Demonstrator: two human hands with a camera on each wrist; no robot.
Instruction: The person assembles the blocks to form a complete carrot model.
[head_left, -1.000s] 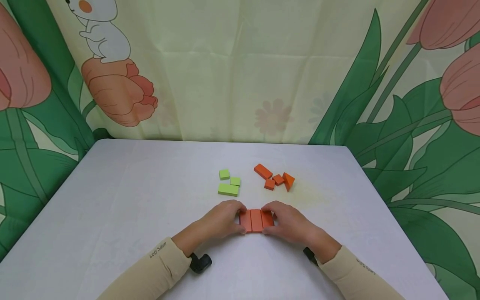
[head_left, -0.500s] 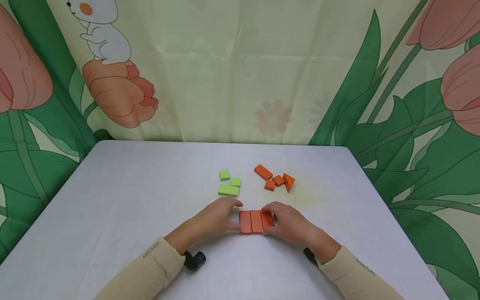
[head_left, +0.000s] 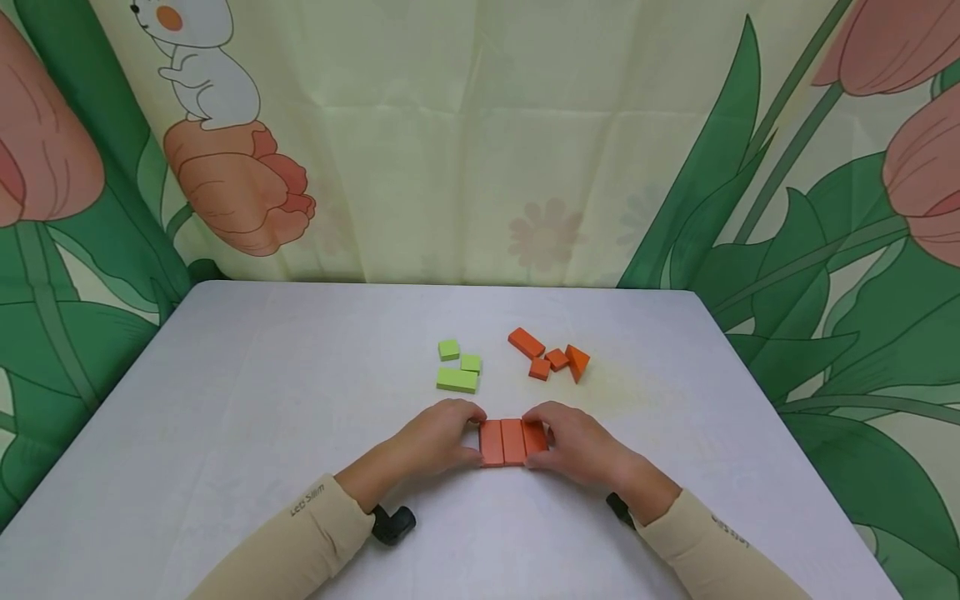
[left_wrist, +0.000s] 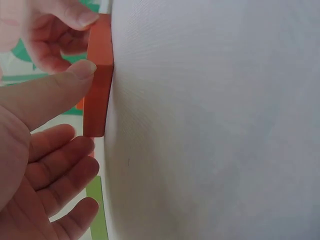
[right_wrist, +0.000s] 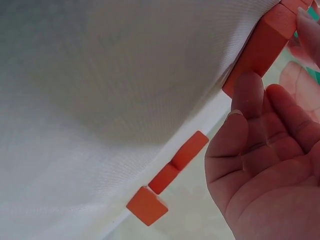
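Three rectangular orange blocks lie side by side on the white table, the middle one [head_left: 513,442] between the left block [head_left: 491,443] and the right block [head_left: 533,437]. My left hand [head_left: 442,442] pinches the left block, thumb at its near end and index finger at its far end. In the left wrist view, that thumb presses the orange side [left_wrist: 97,107] at a corner while the other fingers curve below. My right hand [head_left: 581,442] holds the right block the same way and covers part of it. The right wrist view shows a fingertip against its end face [right_wrist: 267,42].
Beyond the left hand lie a long green block [head_left: 457,381] and two small green blocks, one of them [head_left: 448,349] farthest back. Farther right are a long orange block [head_left: 527,342], two small orange blocks [head_left: 539,368] and an orange triangle [head_left: 577,363]. A printed curtain [head_left: 405,192] hangs behind the table.
Half a second ago the left hand had loosened and drawn slightly left of the row; its finger and thumb have closed in on the left block again. The right hand has stayed put.
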